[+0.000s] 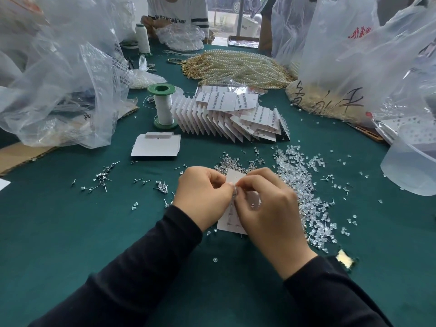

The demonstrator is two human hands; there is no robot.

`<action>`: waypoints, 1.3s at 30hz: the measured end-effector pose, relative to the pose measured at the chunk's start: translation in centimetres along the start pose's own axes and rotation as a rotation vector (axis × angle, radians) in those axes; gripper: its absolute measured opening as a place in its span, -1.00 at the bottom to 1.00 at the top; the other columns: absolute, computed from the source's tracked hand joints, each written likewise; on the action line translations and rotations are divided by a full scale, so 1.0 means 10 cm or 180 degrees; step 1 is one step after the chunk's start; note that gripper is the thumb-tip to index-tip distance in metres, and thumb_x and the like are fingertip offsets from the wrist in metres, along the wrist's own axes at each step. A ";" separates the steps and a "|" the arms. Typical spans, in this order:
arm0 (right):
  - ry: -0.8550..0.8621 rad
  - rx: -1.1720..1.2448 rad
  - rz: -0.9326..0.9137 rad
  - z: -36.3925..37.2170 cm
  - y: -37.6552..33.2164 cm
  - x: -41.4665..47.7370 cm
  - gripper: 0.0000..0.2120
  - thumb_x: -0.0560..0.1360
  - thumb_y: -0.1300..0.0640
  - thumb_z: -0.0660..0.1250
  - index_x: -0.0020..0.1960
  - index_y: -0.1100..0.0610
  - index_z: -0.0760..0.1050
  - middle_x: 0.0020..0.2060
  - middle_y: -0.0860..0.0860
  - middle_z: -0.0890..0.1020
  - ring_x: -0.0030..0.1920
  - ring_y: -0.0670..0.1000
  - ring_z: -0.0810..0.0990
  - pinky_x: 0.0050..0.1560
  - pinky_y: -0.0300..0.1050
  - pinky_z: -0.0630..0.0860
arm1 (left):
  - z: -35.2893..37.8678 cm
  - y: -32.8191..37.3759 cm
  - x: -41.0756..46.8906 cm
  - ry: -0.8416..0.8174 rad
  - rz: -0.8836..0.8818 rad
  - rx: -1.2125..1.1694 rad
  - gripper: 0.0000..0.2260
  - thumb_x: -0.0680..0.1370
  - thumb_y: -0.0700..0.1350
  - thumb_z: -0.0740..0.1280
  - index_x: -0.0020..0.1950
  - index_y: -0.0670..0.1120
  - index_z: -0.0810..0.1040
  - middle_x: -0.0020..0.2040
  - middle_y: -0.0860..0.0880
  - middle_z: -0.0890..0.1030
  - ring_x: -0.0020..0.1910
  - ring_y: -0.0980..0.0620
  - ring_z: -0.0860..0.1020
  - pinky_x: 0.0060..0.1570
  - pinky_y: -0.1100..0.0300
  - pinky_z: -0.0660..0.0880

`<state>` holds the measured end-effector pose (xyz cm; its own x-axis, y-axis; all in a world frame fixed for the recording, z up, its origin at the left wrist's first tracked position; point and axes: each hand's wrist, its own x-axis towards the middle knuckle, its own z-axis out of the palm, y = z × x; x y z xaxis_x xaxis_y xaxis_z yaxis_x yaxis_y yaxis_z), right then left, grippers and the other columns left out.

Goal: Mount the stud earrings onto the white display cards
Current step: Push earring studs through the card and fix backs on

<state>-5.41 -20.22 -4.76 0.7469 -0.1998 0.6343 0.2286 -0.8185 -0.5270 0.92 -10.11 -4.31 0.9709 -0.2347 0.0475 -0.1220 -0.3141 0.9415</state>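
My left hand (203,197) and my right hand (269,208) meet over a white display card (233,178) held just above the green table. Both hands curl their fingers around the card and pinch at one spot near its middle, where a small stud sits; the stud itself is mostly hidden by my fingertips. Loose stud earrings (228,161) lie scattered beyond the card, and a pile of clear plastic backs (304,197) spreads to its right. A stack of blank white cards (155,146) rests further left, and filled cards (226,116) fan out behind.
A green-capped spool of white thread (163,107) stands near the filled cards. Pearl strands (238,67) lie at the back. Large clear plastic bags (61,79) crowd the left, and more bags (368,67) crowd the right. Another person (177,15) sits across the table.
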 end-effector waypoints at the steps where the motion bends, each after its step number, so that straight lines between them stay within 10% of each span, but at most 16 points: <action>1: -0.0018 -0.0010 -0.0002 0.01 0.00 0.00 -0.95 0.36 0.35 0.39 -0.26 0.26 0.55 -0.27 0.07 0.57 -0.29 0.04 0.54 -0.24 -0.12 0.47 | 0.00 0.00 0.00 0.0005 -0.0006 0.0007 -0.84 0.38 -0.26 0.39 -0.41 -0.21 0.59 -0.40 -0.17 0.61 -0.42 0.00 0.47 -0.27 0.17 0.45; 10: 0.0044 -0.0023 -0.0085 -0.01 -0.02 0.00 -0.95 0.37 0.36 0.35 -0.24 0.27 0.55 -0.26 0.09 0.58 -0.26 0.03 0.55 -0.19 -0.21 0.46 | -0.03 0.04 0.00 -0.0032 -0.0070 -0.0133 -0.81 0.34 -0.18 0.38 -0.46 -0.20 0.53 -0.51 -0.07 0.49 -0.47 -0.01 0.42 -0.36 0.17 0.44; 14: 0.0381 0.0144 -0.0014 -0.06 0.00 0.03 -0.93 0.39 0.41 0.37 -0.20 0.28 0.54 -0.24 0.05 0.55 -0.24 -0.06 0.51 -0.16 -0.36 0.44 | -0.16 0.18 0.01 -0.0860 -0.0181 -0.0849 -0.71 0.47 0.00 0.34 -0.36 -0.16 0.60 -0.40 -0.10 0.61 -0.39 -0.01 0.58 -0.32 0.13 0.58; 21: 0.0674 0.0235 0.0043 -0.13 0.00 0.02 -0.93 0.41 0.40 0.33 -0.15 0.27 0.54 -0.19 0.03 0.52 -0.18 -0.11 0.47 -0.06 -0.43 0.42 | -0.83 0.00 0.29 0.0903 -0.0225 0.1943 -0.84 0.44 -0.26 0.34 -0.08 -0.06 0.64 -0.10 -0.09 0.64 -0.10 -0.06 0.55 0.01 0.23 0.42; 39: 0.0370 0.0922 0.0662 -0.19 0.00 0.03 -0.83 0.44 0.37 0.34 -0.16 0.11 0.51 -0.21 0.00 0.57 -0.20 -0.03 0.58 -0.15 -0.19 0.55 | -0.92 -0.12 0.36 0.0166 -0.0201 0.2434 -0.94 0.39 -0.16 0.45 -0.29 -0.02 0.64 -0.40 0.09 0.51 -0.19 0.05 0.48 -0.11 0.29 0.36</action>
<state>-6.33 -21.28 -3.48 0.7238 -0.4193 0.5480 0.2590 -0.5711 -0.7790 6.49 -2.18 -2.17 0.9869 -0.1575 0.0347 -0.1561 -0.8787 0.4511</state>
